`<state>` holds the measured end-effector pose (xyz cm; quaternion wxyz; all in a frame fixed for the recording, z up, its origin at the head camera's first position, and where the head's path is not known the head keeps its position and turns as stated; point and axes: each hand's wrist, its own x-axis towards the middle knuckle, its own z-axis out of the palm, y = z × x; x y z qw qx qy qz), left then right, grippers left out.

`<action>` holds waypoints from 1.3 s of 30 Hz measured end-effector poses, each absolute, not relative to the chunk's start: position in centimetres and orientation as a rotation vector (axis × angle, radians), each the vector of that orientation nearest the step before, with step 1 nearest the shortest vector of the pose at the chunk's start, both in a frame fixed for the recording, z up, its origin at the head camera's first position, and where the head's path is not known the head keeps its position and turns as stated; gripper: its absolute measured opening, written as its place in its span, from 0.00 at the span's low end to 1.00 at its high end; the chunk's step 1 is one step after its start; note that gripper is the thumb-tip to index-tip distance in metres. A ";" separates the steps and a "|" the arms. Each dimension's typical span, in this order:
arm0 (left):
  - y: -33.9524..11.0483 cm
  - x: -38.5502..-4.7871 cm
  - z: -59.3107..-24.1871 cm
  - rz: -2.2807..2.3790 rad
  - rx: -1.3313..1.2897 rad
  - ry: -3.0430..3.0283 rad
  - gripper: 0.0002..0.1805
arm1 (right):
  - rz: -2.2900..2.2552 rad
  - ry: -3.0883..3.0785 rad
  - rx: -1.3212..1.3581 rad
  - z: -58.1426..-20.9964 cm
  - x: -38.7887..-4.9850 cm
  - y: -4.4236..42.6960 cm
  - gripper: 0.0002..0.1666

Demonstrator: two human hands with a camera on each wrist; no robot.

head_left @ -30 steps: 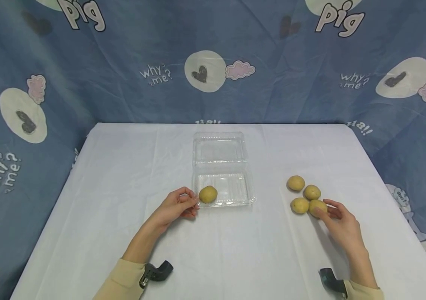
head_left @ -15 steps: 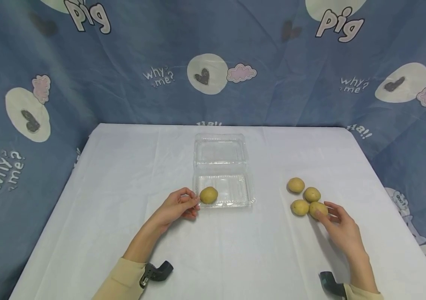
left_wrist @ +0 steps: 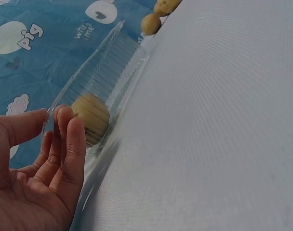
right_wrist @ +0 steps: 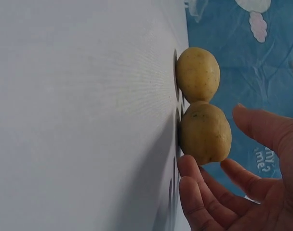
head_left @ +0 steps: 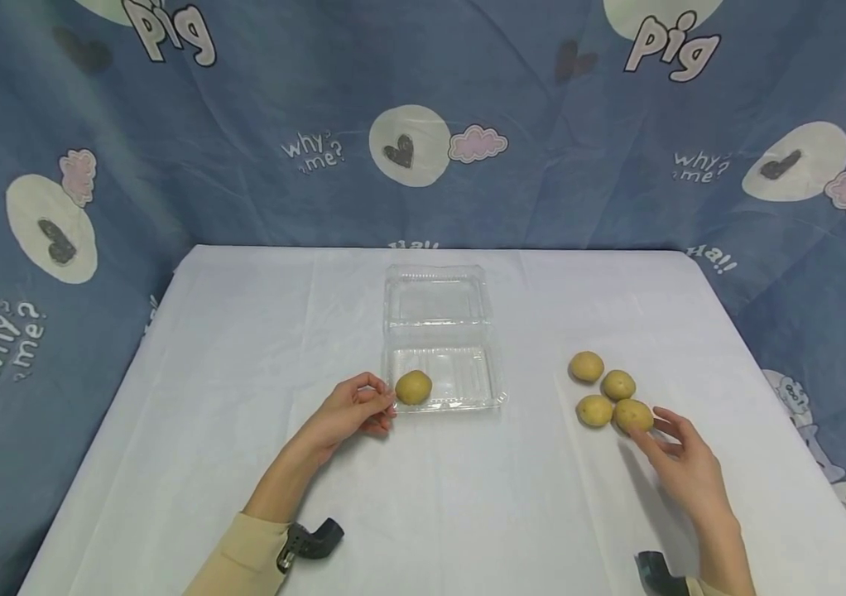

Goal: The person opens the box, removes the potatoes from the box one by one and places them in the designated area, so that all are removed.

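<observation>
A clear plastic clamshell container (head_left: 460, 377) lies with its lid (head_left: 435, 295) folded back, away from me. One potato (head_left: 413, 387) sits in the left end of its base. My left hand (head_left: 356, 406) pinches the rim at the front left corner; the left wrist view has thumb and fingertips on either side of this edge (left_wrist: 64, 89). To the right, my right hand (head_left: 684, 463) is around the near side of the closest potato (head_left: 633, 415), fingers loosely bent. In the right wrist view the thumb (right_wrist: 259, 125) stands apart from that potato, while fingertips are at its underside.
Other potatoes lie grouped beside it: one to the left (head_left: 594, 410), one behind (head_left: 618, 385) and one farther back (head_left: 586, 367). A white cloth (head_left: 304, 314) covers the table. Blue printed fabric (head_left: 557, 190) hangs behind and at both sides.
My right hand has shifted slightly right and toward me, its fingers loosening around the nearest potato. The left hand and the container have stayed in place.
</observation>
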<state>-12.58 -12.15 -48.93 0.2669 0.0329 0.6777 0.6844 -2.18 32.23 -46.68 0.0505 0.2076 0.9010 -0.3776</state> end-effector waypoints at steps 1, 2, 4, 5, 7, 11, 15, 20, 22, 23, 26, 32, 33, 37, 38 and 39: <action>-12.1 -12.6 -49.0 1.849 0.090 1.827 0.12 | -1.154 2.736 0.639 -46.7 -2.1 32.2 0.47; -12.1 -12.6 -49.0 1.852 0.090 1.826 0.12 | -1.155 2.734 0.644 -46.7 -1.9 32.2 0.47; -12.2 -12.6 -49.0 1.855 0.090 1.824 0.12 | -1.153 2.727 0.651 -46.7 -1.6 32.2 0.47; -12.2 -12.6 -49.0 1.856 0.089 1.823 0.12 | -1.155 2.724 0.658 -46.7 -1.5 32.1 0.47; -12.2 -12.6 -49.0 1.856 0.089 1.823 0.12 | -1.150 2.719 0.682 -46.8 -1.1 32.0 0.47; -12.2 -12.5 -48.9 1.856 0.083 1.821 0.13 | -1.135 2.692 0.712 -46.8 -0.5 31.8 0.44; -12.2 -12.4 -48.9 1.856 0.079 1.821 0.12 | -1.119 2.675 0.668 -46.9 0.0 31.5 0.38; -12.1 -12.5 -48.9 1.853 0.077 1.821 0.11 | -1.141 2.692 0.586 -46.9 0.3 30.8 0.32; -12.1 -12.5 -48.9 1.852 0.079 1.821 0.11 | -1.150 2.699 0.560 -46.9 0.2 30.5 0.31; -12.1 -12.5 -48.9 1.851 0.080 1.821 0.11 | -1.153 2.702 0.551 -46.9 0.2 30.4 0.30; -12.2 -12.5 -48.9 1.851 0.084 1.820 0.12 | -1.156 2.718 0.524 -46.8 0.0 30.1 0.30; -12.2 -12.5 -48.8 1.858 0.089 1.809 0.14 | -1.157 2.752 0.483 -46.5 -0.2 29.7 0.26; -12.2 -12.5 -48.8 1.859 0.089 1.808 0.14 | -1.161 2.758 0.474 -46.5 -0.3 29.6 0.26; -12.2 -12.5 -48.8 1.857 0.091 1.812 0.13 | -1.178 2.780 0.433 -46.3 -0.4 29.2 0.24; -12.2 -12.5 -48.8 1.856 0.091 1.813 0.13 | -1.184 2.787 0.422 -46.3 -0.5 29.1 0.24; -12.2 -12.5 -48.8 1.855 0.091 1.815 0.13 | -1.188 2.795 0.409 -46.2 -0.6 29.0 0.23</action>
